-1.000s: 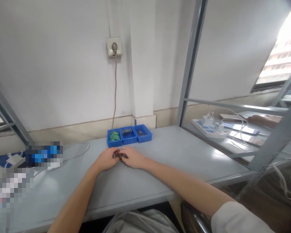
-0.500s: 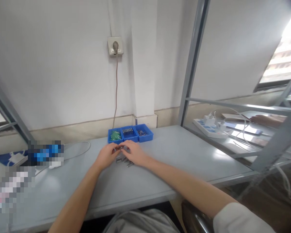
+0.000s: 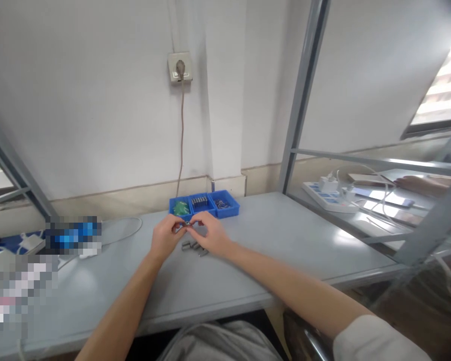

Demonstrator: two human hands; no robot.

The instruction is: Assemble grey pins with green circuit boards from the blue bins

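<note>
My left hand [image 3: 167,235] and my right hand [image 3: 209,234] meet above the grey table, in front of three blue bins. Between their pinched fingertips is a small metal part [image 3: 188,223], too small to name exactly. Several metal cylinders [image 3: 190,244] lie on the table just below my hands, partly covered by the right one. The left blue bin [image 3: 171,213] holds green pieces [image 3: 181,207]. Rows of small metal-topped parts [image 3: 199,201] stand in the middle bin. Small loose metal pieces [image 3: 221,203] lie in the right blue bin [image 3: 233,211].
A power strip [image 3: 325,196] with white cables lies beyond the metal frame [image 3: 304,95] on the right, near another person's arm [image 3: 421,184]. At left, a thin cable [image 3: 130,234] crosses the table [image 3: 285,235]. A plug sits in the wall socket [image 3: 180,68].
My fingertips have shifted slightly, and the small metal part between them shows more clearly. The whole view has moved a little. The cylinders and bins stay in place.
</note>
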